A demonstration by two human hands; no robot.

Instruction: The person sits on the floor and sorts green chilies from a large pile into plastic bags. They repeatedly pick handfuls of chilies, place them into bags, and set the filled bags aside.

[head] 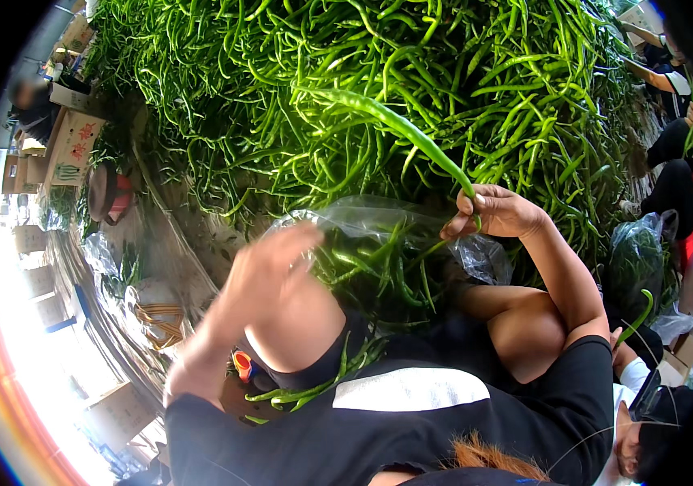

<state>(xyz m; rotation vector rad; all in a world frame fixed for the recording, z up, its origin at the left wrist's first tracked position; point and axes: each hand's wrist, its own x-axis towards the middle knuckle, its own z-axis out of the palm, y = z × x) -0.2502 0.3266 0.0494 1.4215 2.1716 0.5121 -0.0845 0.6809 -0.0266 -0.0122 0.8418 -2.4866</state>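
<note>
My right hand [495, 212] pinches one long green chili pepper [407, 130] near its lower end. The pepper's length slants up and left, in front of a big heap of similar chili peppers [249, 73]. Between my bent knees a clear plastic bag [365, 212] gapes, and loose green chili peppers [377, 267] lie in it. Motion blurs my left hand [273, 267], which is above my left knee beside the bag's rim; whether its fingers hold anything is unclear. A few more peppers [310, 389] rest by my left hip.
A printed cardboard box [76, 149] and a red bucket-like container [118, 197] stand to the left. Nearer me is a woven strap bundle [161, 319]. Another filled plastic bag [638, 255] sits at right. Other people work along the right side; one hand there holds a pepper [638, 316].
</note>
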